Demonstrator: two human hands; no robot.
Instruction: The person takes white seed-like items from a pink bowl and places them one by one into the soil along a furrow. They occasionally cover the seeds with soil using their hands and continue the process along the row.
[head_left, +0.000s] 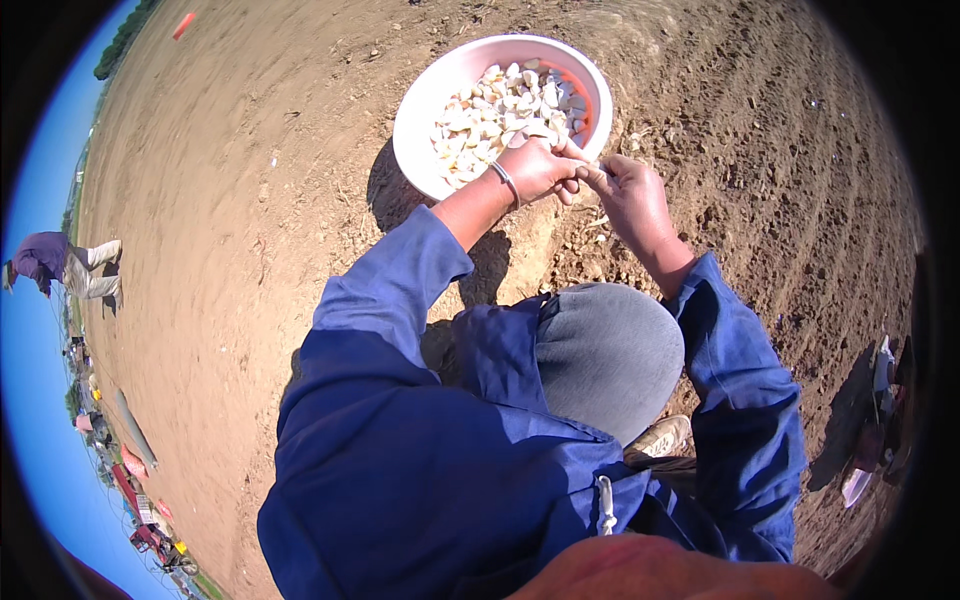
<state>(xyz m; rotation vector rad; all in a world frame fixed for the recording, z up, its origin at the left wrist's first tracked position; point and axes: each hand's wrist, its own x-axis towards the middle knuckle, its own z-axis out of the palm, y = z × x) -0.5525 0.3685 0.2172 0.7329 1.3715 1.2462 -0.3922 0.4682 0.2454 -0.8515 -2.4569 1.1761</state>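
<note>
A white plastic basin (420, 112) stands on the soil in front of me, partly filled with pale cloves that look like garlic (480, 120). Over its near right rim my two hands meet at the fingertips. My left hand (529, 169), with a silver bangle at the wrist, has its fingers curled; its palm is hidden, so what it holds cannot be made out. My right hand (637, 199) pinches a small pale piece (598, 164) against the left fingers; it is too small to identify surely. My bent grey-clad knee (611, 352) is just below the hands.
Smooth bare soil (225, 187) stretches left; rougher, furrowed soil (787, 165) lies right. A bending person (56, 262) is at the far left. Red sacks (133, 461) and a motorcycle-like vehicle (157, 544) stand at the lower left. A dark, unclear shape (881, 420) is at the right rim.
</note>
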